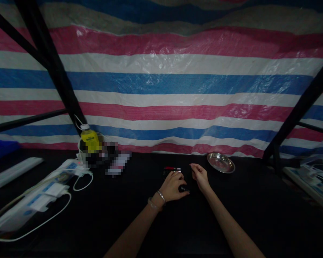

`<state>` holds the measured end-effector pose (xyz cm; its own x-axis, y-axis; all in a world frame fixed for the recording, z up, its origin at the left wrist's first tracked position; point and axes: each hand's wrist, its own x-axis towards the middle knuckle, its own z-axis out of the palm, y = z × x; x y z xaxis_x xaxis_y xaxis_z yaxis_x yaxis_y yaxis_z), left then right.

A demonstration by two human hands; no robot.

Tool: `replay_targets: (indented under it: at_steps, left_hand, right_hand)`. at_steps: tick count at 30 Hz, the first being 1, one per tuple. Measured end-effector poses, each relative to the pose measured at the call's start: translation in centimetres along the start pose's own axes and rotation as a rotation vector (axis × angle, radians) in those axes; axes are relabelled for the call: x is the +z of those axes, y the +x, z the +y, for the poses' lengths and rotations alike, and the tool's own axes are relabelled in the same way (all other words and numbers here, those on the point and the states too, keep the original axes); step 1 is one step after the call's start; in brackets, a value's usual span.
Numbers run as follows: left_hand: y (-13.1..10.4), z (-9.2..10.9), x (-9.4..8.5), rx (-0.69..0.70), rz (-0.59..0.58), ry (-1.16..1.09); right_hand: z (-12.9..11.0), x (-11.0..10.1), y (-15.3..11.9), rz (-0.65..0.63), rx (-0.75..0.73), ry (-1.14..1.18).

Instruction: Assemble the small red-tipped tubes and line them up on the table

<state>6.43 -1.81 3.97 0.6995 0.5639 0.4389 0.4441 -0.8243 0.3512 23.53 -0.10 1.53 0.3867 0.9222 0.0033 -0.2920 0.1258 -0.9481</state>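
Observation:
Low over the black table, my left hand (pixel 172 187) curls its fingers and thumb around a small dark rounded object (pixel 183 188), whose kind I cannot make out. Bracelets circle that wrist. Just to its right, my right hand (pixel 200 177) is closed, thumb and fingertips pinched together; anything between them is too small or dark to tell. Beyond my left fingertips lies a slim red object (pixel 171 168) with a shiny end. A round shallow metal dish (pixel 221 163) stands behind and right of my right hand.
At left lie white power strips (pixel 40 199) with plugs and loose cables. A yellow bottle (pixel 90 139) stands at the back left beside blurred items. A blue tray (pixel 2 149) is far left. Dark frame posts (pixel 60 82) flank a striped sheet (pixel 177 84).

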Motion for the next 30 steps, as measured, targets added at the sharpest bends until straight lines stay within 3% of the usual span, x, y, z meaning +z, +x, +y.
replay_targets:
  at_steps: [4,8,15,21,23,26,30]
  left_hand:
    - [0.1,-0.2,0.7,0.010,-0.059,-0.043]
    - [0.2,-0.6,1.3,-0.048,-0.009,-0.130]
    - [0.6,-1.4,0.8,-0.281,0.447,-0.412]
    - [0.3,-1.5,-0.3,-0.293,0.670,-0.342]
    - [0.2,-1.6,-0.2,-0.287,0.654,-0.354]
    - [0.0,-1.9,-0.1,-0.322,0.538,-0.363]
    - [-0.2,-2.0,-0.3,-0.256,0.340,-0.065]
  right_hand:
    - [0.6,-1.6,1.3,0.172,-0.166,-0.162]
    - [1.2,-2.4,1.8,0.230,-0.336,-0.300]
    - [2.0,-2.7,1.6,0.122,-0.403,-0.516]
    - [2.0,-2.4,0.9,0.006,-0.417,-0.644]
    - [1.9,-2.3,0.6,-0.004,-0.410,-0.673]
    - [1.7,-2.2,0.4,-0.014,-0.408,-0.764]
    - [1.3,-1.9,0.0,-0.038,-0.433,-0.942]
